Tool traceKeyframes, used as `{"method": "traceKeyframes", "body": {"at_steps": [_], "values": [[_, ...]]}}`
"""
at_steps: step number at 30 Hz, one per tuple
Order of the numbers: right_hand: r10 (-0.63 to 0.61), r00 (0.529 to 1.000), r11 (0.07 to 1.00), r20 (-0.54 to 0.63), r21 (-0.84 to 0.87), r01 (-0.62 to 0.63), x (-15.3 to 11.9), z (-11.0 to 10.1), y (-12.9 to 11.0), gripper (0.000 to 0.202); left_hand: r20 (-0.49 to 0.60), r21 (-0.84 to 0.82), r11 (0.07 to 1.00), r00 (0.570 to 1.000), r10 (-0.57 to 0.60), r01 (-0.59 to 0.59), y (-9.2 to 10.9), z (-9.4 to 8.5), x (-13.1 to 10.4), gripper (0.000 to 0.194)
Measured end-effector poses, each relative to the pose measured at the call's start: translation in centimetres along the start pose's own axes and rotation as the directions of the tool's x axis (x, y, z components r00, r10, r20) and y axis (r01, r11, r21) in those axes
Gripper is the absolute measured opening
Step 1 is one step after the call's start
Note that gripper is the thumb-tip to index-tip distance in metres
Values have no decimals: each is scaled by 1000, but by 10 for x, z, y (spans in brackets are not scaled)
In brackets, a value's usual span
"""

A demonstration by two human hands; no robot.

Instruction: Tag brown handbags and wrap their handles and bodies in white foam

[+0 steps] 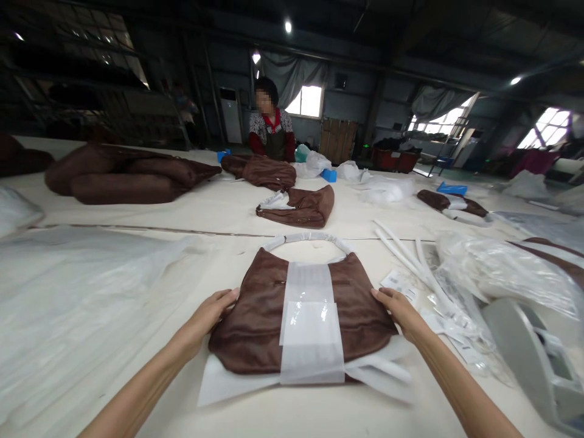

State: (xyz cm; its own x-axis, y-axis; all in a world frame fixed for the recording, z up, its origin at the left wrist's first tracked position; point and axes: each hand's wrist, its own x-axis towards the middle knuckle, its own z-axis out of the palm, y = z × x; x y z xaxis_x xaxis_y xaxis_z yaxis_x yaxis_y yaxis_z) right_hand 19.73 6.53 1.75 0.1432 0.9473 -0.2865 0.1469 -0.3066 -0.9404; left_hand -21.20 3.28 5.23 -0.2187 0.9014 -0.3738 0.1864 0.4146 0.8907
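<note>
A brown handbag [255,310] lies flat on the white table, its carrying loop [314,237] wrapped in white and curving away from me. Around its middle runs a translucent white band [310,280] with clear tape on it. White sheeting [237,386] sticks out beneath the bag's near edge. My left hand [212,316] grips the bag's left side, thumb on top. At the right side, my right hand [396,307] holds the edge the same way; the fingertips under the bag are hidden.
Plastic sheets [82,304] cover the left. Brown bags [303,207] lie across the table. White strips [406,255], clear plastic [506,267] and a grey tape dispenser [524,359] are at the right. A person [274,125] stands beyond the table.
</note>
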Motion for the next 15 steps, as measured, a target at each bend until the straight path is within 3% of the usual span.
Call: {"method": "traceKeyframes", "body": {"at_steps": [3, 5, 9, 12, 15], "values": [[60, 995, 997, 80, 33, -63, 9, 9, -8, 38, 68, -78, 997, 998, -9, 14, 3, 2, 6, 53], [121, 972, 979, 201, 140, -150, 15, 11, -13, 36, 172, -175, 983, 985, -22, 53, 5, 3, 12, 47], [209, 859, 852, 467, 345, -395, 22, 9, -15, 30, 372, -374, 876, 914, -161, 306, 7, 3, 21, 39], [210, 826, 806, 524, 385, -449, 22, 8, -12, 29, 459, -427, 759, 841, -285, 491, 6, 1, 22, 39], [152, 829, 816, 538, 405, -413, 19, 13, -9, 33, 512, -451, 696, 801, -311, 559, 6, -4, 19, 42]]}}
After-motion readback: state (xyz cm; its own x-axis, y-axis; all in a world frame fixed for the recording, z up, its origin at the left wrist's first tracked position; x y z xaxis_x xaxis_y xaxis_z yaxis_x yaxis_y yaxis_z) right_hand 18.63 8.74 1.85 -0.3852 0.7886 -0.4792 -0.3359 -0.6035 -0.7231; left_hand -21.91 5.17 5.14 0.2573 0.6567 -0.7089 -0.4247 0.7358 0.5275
